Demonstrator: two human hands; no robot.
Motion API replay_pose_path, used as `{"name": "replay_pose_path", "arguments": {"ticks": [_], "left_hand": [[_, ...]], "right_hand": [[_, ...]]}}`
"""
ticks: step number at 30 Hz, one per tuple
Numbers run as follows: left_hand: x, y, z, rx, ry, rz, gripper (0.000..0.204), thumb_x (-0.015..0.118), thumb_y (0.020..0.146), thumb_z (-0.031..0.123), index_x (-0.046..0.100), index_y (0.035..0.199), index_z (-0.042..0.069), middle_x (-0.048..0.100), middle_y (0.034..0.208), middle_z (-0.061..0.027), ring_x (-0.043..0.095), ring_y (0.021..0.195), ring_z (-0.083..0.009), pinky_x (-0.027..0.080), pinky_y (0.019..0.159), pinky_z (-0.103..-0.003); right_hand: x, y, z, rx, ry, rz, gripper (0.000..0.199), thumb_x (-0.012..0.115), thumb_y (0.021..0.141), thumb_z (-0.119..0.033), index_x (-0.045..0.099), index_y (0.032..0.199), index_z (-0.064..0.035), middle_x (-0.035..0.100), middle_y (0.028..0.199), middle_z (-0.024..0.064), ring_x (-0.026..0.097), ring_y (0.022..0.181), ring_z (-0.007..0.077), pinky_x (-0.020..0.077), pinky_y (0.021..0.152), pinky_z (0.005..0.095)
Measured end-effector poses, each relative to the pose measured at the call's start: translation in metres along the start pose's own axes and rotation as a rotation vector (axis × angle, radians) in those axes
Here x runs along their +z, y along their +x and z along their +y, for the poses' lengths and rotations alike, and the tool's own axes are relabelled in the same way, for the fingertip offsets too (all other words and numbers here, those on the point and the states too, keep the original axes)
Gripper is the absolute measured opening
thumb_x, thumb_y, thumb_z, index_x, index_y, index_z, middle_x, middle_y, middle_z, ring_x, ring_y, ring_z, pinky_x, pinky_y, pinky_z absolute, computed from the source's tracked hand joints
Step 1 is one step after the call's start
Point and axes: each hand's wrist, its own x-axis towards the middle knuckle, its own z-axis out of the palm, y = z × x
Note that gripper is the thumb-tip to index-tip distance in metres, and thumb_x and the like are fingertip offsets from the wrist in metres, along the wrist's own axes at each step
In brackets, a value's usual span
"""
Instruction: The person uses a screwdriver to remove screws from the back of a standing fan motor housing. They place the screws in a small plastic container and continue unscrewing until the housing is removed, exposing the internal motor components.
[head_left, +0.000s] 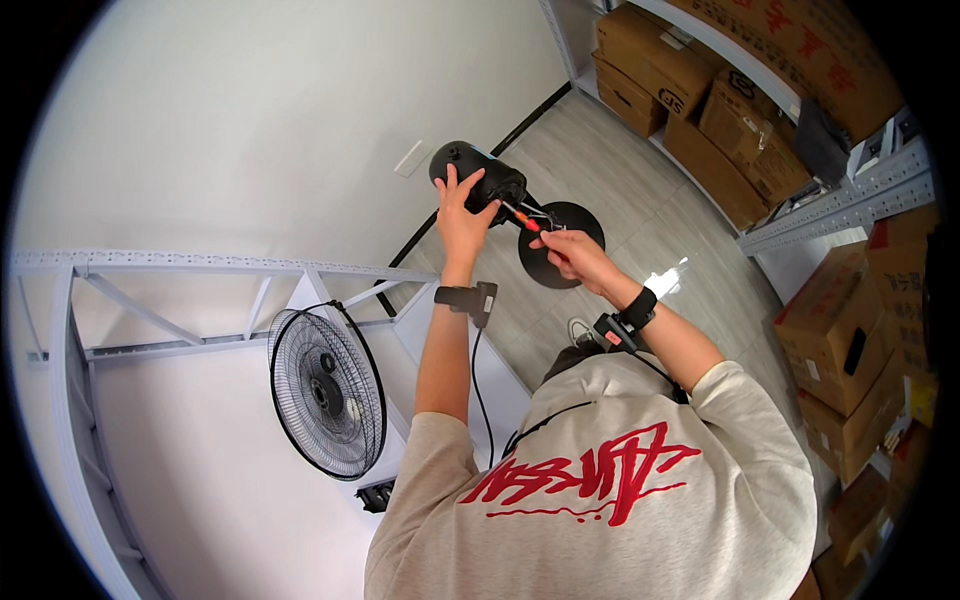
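Note:
A black fan motor housing (pixel 484 162) sits atop a stand beside the wall. My left hand (pixel 461 225) grips its side, with fingers spread over the casing. In my right hand (pixel 582 258) is a screwdriver (pixel 525 218) with a red-orange handle, pinched between thumb and fingers. Its shaft points up and left at the housing's open end, near my left thumb. Whether the tip sits in a screw is too small to tell. Thin wires or rods hang by that end. Below, on the floor, lies the stand's round black base (pixel 543 265).
A round fan cage (pixel 360 400) leans on a white shelf (pixel 200 450) at left, with a small black part (pixel 374 497) beside it. Cardboard boxes (pixel 660 62) fill metal racks on the right. A wall plate (pixel 410 158) is near the housing. Cables run from both wristbands.

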Motion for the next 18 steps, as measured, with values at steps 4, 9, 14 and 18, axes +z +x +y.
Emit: {"name": "replay_pose_path", "arguments": {"ticks": [4, 9, 14, 18], "left_hand": [[0.0, 0.0, -0.002, 0.005, 0.011, -0.003, 0.058, 0.083, 0.071, 0.016, 0.067, 0.127, 0.025, 0.037, 0.157, -0.0154, 0.028, 0.147, -0.038, 0.04, 0.111, -0.043], [0.001, 0.0, -0.001, 0.015, 0.011, 0.004, 0.058, 0.083, 0.071, 0.016, 0.067, 0.127, 0.024, 0.037, 0.156, -0.0161, 0.029, 0.147, -0.0384, 0.04, 0.11, -0.042], [0.0, 0.0, -0.004, 0.03, 0.007, 0.005, 0.058, 0.083, 0.071, 0.015, 0.067, 0.126, 0.024, 0.037, 0.156, -0.0171, 0.028, 0.147, -0.0396, 0.04, 0.11, -0.043], [0.001, 0.001, -0.002, 0.033, 0.014, 0.004, 0.058, 0.083, 0.071, 0.015, 0.067, 0.126, 0.024, 0.037, 0.156, -0.0168, 0.028, 0.147, -0.0401, 0.04, 0.11, -0.043]], "right_hand": [[0.001, 0.0, -0.001, 0.004, -0.035, 0.015, 0.033, 0.051, 0.104, -0.031, 0.066, 0.108, -0.0026, 0.043, 0.064, -0.0077, 0.029, 0.049, 0.002, 0.0199, 0.043, 0.0224], [0.001, 0.0, 0.0, 0.0, -0.026, 0.02, 0.032, 0.051, 0.104, -0.031, 0.067, 0.107, -0.0029, 0.044, 0.063, -0.0079, 0.029, 0.048, 0.0024, 0.0205, 0.043, 0.0229], [-0.002, 0.008, 0.003, -0.069, -0.232, 0.132, 0.032, 0.056, 0.101, -0.032, 0.07, 0.1, -0.0035, 0.052, 0.062, -0.0034, 0.041, 0.049, 0.0055, 0.0309, 0.045, 0.0262], [-0.002, 0.015, 0.016, -0.371, -0.67, 0.36, 0.033, 0.061, 0.096, -0.034, 0.07, 0.098, -0.0028, 0.06, 0.063, 0.003, 0.052, 0.055, 0.0091, 0.0412, 0.053, 0.031]]}}
